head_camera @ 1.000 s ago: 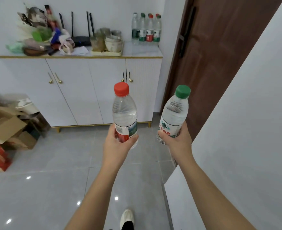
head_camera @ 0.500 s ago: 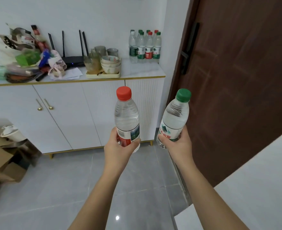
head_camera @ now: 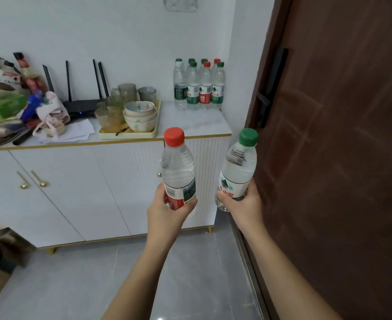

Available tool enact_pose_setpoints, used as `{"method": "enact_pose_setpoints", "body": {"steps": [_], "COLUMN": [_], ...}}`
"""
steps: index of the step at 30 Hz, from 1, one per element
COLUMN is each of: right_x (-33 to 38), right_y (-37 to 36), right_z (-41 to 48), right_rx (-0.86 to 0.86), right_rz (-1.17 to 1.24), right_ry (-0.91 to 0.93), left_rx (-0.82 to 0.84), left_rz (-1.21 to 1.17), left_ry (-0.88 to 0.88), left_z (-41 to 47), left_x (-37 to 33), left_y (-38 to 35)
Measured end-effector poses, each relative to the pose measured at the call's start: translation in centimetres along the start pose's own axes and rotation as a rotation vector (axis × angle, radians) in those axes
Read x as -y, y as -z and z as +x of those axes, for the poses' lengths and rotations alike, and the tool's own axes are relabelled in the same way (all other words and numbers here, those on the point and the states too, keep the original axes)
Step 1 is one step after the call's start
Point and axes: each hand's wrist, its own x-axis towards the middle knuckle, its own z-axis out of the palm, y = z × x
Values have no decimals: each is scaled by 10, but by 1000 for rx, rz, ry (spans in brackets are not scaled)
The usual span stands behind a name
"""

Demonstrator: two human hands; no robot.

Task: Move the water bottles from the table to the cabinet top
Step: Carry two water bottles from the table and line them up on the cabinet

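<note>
Cabinet top (head_camera: 190,122) fills far more of the view than a second ago: the person has walked up to it, and the white wall that cut across the right side is gone, leaving only the brown door (head_camera: 340,135) alongside. Left hand (head_camera: 167,211) wraps its fingers round the label of the red-capped bottle (head_camera: 177,172), held upright. Right hand (head_camera: 243,204) grips the green-capped bottle (head_camera: 237,167) low on its body, tipped a little to the right. Both bottles are in the air, apart from each other, in front of the cabinet's right-hand door and mostly below its gilt front edge. At the back right corner of the top stands a cluster of bottles (head_camera: 199,86), and bare surface lies between it and the front edge, to the right of the tray of bowls (head_camera: 128,135). The carry looks nearly over. What remains is to lift both bottles over the edge and stand them by the cluster.
</note>
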Motion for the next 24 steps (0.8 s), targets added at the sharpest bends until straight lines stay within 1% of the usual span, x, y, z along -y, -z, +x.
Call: {"method": "enact_pose_setpoints", "body": {"steps": [7, 12, 21, 24], "right_x": [-6, -15, -33, -38], "right_y": [-6, -18, -63, -82], "right_z": [90, 145, 254, 293], "right_rx": [35, 37, 27, 14], "right_rz": [-16, -16, -48, -79], "right_ry": [10, 9, 15, -8], "left_rx": [-21, -7, 33, 54], "left_rz": [-18, -29, -58, -21], "left_ry": [-19, -31, -57, -67], "left_z": [71, 126, 250, 296], "left_x": [-10, -14, 3, 6], "left_y": [-43, -66, -102, -112]}}
